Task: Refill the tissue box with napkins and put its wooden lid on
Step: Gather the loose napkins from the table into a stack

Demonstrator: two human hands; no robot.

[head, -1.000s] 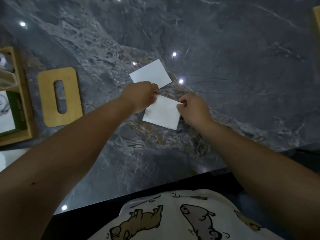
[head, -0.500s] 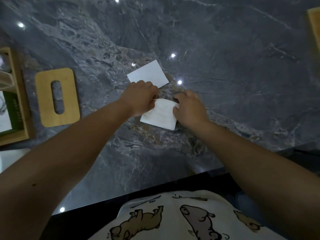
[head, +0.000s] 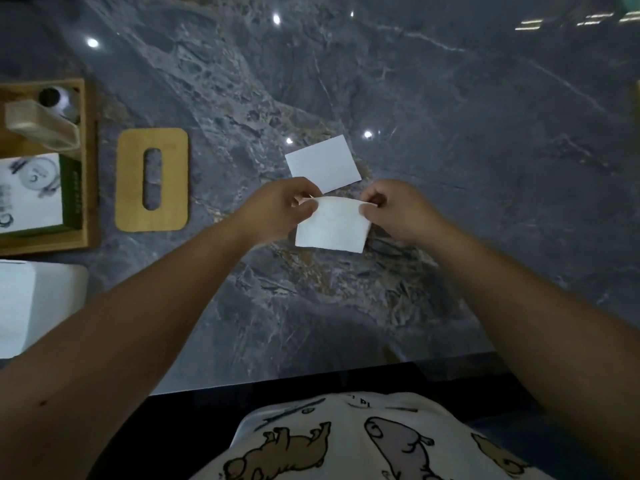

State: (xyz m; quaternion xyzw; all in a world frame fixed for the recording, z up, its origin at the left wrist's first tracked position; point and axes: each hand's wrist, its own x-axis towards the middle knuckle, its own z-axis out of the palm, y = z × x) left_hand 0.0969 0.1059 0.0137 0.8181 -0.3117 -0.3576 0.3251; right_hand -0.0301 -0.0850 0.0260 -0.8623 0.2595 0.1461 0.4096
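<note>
At far left sits a wooden tray [head: 90, 188] holding a printed white-and-green pack [head: 33, 194], a clear container [head: 45, 124] and a small dark-topped item too blurred to name. Below it, a white box [head: 41, 306] at the frame edge is probably the tissue box, tho its opening isn't visible, so that can't be confirmed. Just right of the tray the wooden lid [head: 133, 180] lies flat on the dark marble table [head: 450, 133]: a light rounded rectangle w/ 1 oval slot. It looks stiff and light, best taken by its long edges, and it's not yet on any box.

Mid-frame, the left hand [head: 277, 209] pinches the upper left corner of a napkin [head: 330, 225] btwn thumb and forefingers, closed on the paper. The napkin is white, faintly textured, roughly square, top edge bowed upward, lower edge hanging free above the table. It's thin, soft and very light; it'll flop, crease or tear if tugged, so corner or edge pinches w/ both hands suit it. Beyond it, a 2nd napkin [head: 323, 164] lies flat, crisp-edged, apparently folded.

The right hand [head: 398, 209] pinches the opposite top corner, fingers curled shut on it. Judging by the pose, the sheet is being folded or straightened.
</note>
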